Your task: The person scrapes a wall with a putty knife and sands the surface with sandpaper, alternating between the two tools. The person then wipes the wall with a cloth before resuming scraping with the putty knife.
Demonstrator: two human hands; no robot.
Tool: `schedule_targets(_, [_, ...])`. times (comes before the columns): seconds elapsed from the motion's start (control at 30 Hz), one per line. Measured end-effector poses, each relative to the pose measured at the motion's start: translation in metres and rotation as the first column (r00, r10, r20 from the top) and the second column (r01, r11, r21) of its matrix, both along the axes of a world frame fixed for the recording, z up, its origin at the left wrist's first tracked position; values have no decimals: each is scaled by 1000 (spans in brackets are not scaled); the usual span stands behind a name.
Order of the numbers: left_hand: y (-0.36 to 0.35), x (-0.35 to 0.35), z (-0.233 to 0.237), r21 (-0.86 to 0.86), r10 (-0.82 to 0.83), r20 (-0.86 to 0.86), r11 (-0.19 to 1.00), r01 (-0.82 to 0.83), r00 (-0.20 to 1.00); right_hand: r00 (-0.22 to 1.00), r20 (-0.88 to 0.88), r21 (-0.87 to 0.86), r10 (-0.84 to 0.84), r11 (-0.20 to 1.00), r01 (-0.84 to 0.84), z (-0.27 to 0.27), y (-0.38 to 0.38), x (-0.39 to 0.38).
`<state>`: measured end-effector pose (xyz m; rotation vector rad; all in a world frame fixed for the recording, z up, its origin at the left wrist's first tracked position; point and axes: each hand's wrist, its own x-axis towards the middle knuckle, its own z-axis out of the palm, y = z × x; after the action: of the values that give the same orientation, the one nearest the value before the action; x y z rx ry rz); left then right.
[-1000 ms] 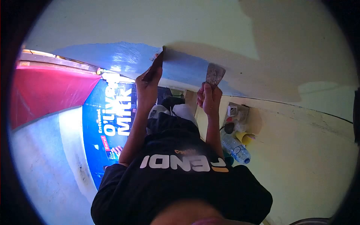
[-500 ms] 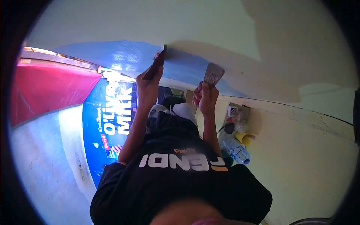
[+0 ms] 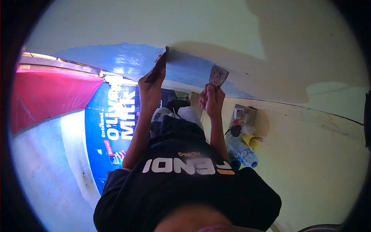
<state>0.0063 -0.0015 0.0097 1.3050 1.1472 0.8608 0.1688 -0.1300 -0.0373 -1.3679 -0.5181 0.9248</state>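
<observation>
We see a blue banner (image 3: 116, 129) lettered "Milk" beside a red sheet (image 3: 54, 92), and a clear plastic bottle (image 3: 243, 154) just beside a yellow container (image 3: 250, 140).

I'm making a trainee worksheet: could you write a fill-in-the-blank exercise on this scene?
The right hand holds a scraper; the flat tool is in the ___ hand.
The patch by the flat tool is ___.
The person's T-shirt is ___.
The clear bottle is nearer the ___ hand.
Missing words: left; blue; black; right.

Black short-sleeved T-shirt (image 3: 185, 190), large white-and-orange FENDI lettering (image 3: 187, 167) across it
</observation>
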Motion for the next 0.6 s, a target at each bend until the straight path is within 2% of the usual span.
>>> schedule_targets(0.17, [-4, 0, -1, 29, -10, 21, 1000, 9, 1000, 999, -13, 74, 37, 997, -36, -1, 2, 1])
schedule_targets(0.23, [1, 0, -1, 34, -12, 7, 999, 12, 1000, 999, 10, 47, 53, 997, -54, -10, -3, 7])
schedule_targets(0.27, [1, 2, -5, 79, -4, 71, 997, -2, 997, 998, 16, 34, 67, 997, -67, -15, -4, 7])
schedule_targets(0.37, [0, 0, -2, 72, -13, 14, 997, 12, 1000, 999, 5, 43, 37, 998, -37, -4, 0, -1])
schedule_targets(0.47, [-1, 4, -1, 72, -20, 52, 997, 16, 998, 999, -27, 39, 36, 999, -35, -15, -4, 3])
schedule_targets(0.53, [0, -1, 1, 81, -45, 7, 996, 44, 999, 999, -43, 34, 33, 999, -31, -2, 0, -1])
schedule_targets(0.6, [0, 2, 1, 70, -21, 62, 997, 16, 998, 999, -34, 31, 33, 999, -32, 1, -3, -2])
